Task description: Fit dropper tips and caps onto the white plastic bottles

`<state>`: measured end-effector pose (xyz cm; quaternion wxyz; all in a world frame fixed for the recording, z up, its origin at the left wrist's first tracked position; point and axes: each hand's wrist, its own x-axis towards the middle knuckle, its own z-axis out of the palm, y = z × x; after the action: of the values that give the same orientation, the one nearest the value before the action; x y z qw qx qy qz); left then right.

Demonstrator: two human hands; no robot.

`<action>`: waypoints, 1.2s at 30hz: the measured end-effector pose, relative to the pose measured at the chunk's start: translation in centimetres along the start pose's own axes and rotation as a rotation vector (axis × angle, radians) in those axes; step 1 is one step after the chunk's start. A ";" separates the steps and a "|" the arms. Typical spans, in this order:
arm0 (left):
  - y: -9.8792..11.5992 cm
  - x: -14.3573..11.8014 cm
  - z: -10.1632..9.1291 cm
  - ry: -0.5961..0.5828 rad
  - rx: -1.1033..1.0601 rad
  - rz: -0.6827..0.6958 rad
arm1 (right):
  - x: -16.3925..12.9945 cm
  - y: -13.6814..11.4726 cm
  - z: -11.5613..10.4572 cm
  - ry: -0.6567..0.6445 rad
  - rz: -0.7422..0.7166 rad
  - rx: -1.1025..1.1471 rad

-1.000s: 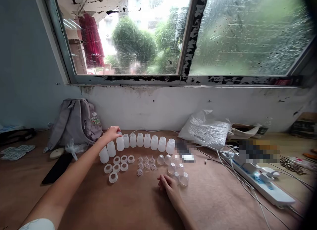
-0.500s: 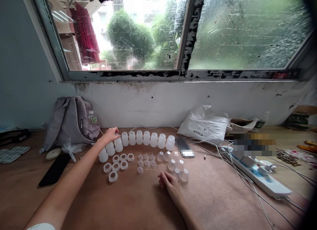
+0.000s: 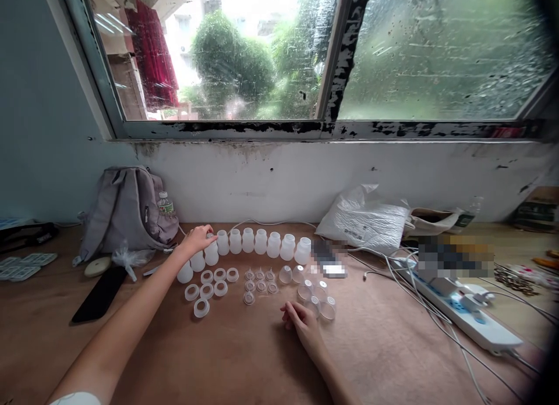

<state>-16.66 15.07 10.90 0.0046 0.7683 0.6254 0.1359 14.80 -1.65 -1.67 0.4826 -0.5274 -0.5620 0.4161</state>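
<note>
At the far left of the wooden table (image 3: 393, 364), the left hand (image 3: 197, 240) reaches out with fingers closed around the top of a small white bottle (image 3: 211, 253), which stands in a curved row of like bottles (image 3: 267, 242) just right of a grey backpack (image 3: 127, 210). Nearer, the right hand (image 3: 302, 322) rests on the table, fingers loosely curled and holding nothing, touching a cluster of clear caps (image 3: 322, 302), with white rings (image 3: 207, 287) lying to its left.

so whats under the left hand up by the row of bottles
The left hand rests on top of one small white bottle in the row. The bottle's body shows below the fingers; its top is covered.
</note>
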 end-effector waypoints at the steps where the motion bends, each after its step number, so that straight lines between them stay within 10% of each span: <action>1: -0.1 -0.1 0.1 -0.015 0.004 -0.001 | 0.0 0.0 0.0 0.001 0.001 -0.004; 23: 0.1 0.3 -1.5 -0.036 0.009 0.131 | 0.1 0.1 0.0 -0.012 -0.013 -0.024; 28: 3.3 -6.1 -1.2 0.142 -0.151 0.280 | -0.1 0.1 0.1 -0.022 -0.014 -0.099; 36: 3.5 -17.9 6.8 0.229 -0.181 0.092 | 0.2 -0.2 3.6 0.042 -0.318 -0.650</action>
<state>-15.08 -1.82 1.29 -0.0038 0.7722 0.5712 0.2783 11.24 -1.29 -2.08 0.3598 -0.5678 -0.7298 0.1245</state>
